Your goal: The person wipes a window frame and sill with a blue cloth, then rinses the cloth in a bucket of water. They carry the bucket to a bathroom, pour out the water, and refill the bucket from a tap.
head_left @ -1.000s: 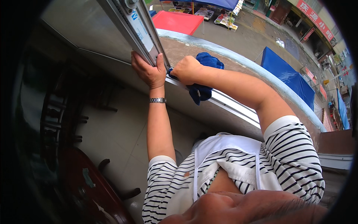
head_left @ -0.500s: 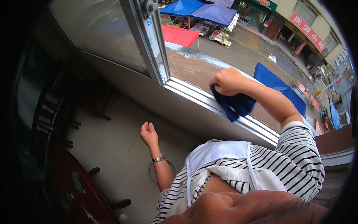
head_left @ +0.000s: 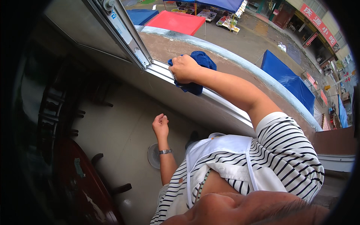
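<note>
My right hand point(head_left: 183, 69) is closed on a dark blue cloth point(head_left: 204, 60), bunched around and below the fingers. It rests over the silver metal window track point(head_left: 225, 103), close to the upright frame point(head_left: 126, 34) of the sliding window. Part of the cloth hangs over the inner side of the sill. My left hand point(head_left: 161, 125), with a metal watch on its wrist, is held above the floor with its fingers curled in and nothing visible in them.
Outside the window a ledge with a pale curved rim point(head_left: 240, 60) overlooks a street with red point(head_left: 176, 22) and blue point(head_left: 287, 80) canopies. Indoors, a dark red wooden table point(head_left: 80, 180) and dark chairs point(head_left: 52, 108) stand at left. A round container point(head_left: 153, 156) is on the floor.
My right hand has moved left along the track with the cloth, nearer the window frame. The view has shifted, and my left hand sits slightly further right and higher in it.
</note>
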Action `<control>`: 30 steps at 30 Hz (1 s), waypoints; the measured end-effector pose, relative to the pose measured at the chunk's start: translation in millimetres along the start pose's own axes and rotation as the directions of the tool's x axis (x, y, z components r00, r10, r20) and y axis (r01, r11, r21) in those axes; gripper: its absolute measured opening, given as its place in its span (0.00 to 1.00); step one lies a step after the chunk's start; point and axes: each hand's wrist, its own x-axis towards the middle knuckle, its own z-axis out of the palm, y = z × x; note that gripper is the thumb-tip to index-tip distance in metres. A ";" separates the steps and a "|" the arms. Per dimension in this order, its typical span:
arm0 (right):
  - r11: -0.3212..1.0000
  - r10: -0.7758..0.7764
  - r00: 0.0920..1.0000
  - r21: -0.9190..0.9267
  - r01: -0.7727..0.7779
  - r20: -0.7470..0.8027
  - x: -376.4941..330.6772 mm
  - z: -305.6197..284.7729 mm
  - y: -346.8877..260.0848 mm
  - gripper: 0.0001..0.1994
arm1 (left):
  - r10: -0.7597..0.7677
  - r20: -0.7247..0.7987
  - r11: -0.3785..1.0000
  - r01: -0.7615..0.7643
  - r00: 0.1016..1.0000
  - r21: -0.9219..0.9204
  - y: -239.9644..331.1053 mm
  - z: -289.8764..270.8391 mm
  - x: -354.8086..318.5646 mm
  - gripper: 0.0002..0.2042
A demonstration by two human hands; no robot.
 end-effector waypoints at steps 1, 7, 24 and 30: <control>1.000 -0.006 1.000 -0.010 0.006 0.009 -19.2 -2.9 0.5 0.10 | -0.001 -0.006 1.000 0.001 1.000 0.000 1.2 4.3 -10.6 0.12; 0.996 -0.037 0.998 -0.085 0.032 -0.059 -148.9 -15.3 9.2 0.09 | -0.030 -0.006 0.998 0.030 1.000 0.055 -6.7 35.7 -77.0 0.12; 0.966 0.155 0.914 0.137 -0.220 0.376 -397.0 -148.1 69.1 0.20 | 0.044 0.335 0.814 -0.228 0.941 0.534 7.7 36.6 -169.7 0.16; 0.949 0.053 0.961 0.313 0.036 -0.272 -235.8 -138.1 51.2 0.28 | 0.067 0.334 0.805 -0.249 0.940 0.538 18.6 3.8 -154.7 0.16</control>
